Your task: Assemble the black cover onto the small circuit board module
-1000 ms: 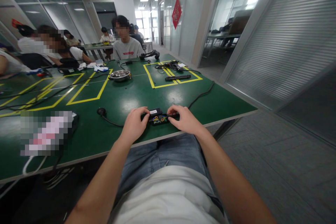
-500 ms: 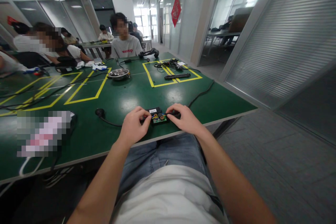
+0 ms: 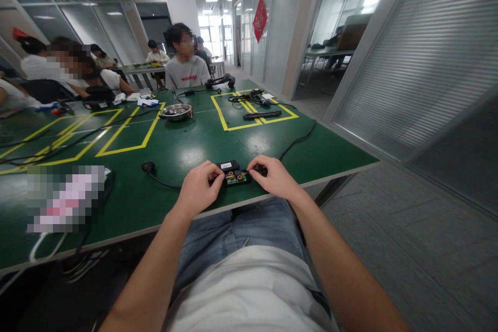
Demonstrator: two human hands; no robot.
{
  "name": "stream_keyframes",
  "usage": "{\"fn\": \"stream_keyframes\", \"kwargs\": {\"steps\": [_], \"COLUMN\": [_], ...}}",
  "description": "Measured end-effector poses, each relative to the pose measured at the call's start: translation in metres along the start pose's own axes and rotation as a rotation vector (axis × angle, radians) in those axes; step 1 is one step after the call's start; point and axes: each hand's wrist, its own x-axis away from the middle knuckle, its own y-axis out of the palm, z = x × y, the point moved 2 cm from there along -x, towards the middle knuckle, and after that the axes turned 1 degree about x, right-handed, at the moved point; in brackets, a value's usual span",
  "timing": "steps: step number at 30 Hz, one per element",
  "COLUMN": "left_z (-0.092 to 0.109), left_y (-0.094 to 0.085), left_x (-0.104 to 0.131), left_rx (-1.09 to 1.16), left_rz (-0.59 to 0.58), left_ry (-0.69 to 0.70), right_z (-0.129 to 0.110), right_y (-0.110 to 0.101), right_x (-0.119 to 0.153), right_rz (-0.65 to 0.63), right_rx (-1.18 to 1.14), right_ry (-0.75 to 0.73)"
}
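An opened black power adapter case holds a green circuit board (image 3: 237,179) with copper coils, at the table's near edge. The black case cover (image 3: 227,165), with a white label, lies just behind it. My left hand (image 3: 199,187) is closed in a pinch at the board's left end, where the power cord (image 3: 165,183) passes beneath it. This cord ends in a black plug (image 3: 148,167). At the board's right end, my right hand (image 3: 274,175) pinches the black cable (image 3: 298,139). My fingers hide where both cables enter the case.
A metal bowl (image 3: 176,111) stands further back on the green table (image 3: 338,153). Yellow-taped areas hold a black bar (image 3: 262,114) and coiled cables (image 3: 249,97). A blurred pinkish object (image 3: 73,197) lies at left. A person (image 3: 187,70) sits across the table; others are at left.
Both hands stay at the ends of the adapter, with only slight finger movement. The view has shifted very little. The person opposite has turned their head.
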Motion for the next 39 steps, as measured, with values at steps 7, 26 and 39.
{"fn": "stream_keyframes", "kwargs": {"steps": [7, 26, 39], "left_z": [-0.001, -0.002, -0.001], "left_y": [0.001, -0.001, 0.002], "left_x": [-0.001, -0.002, -0.002], "left_rx": [-0.034, 0.094, 0.092], "left_rz": [-0.021, 0.024, -0.022], "left_ry": [0.040, 0.052, 0.054], "right_z": [0.003, 0.005, 0.005], "right_y": [0.001, 0.003, 0.004], "right_x": [-0.001, -0.001, 0.000], "right_rz": [-0.011, -0.021, -0.015], "right_rx": [0.129, 0.009, 0.031], "right_ry": [0.014, 0.021, 0.027]}}
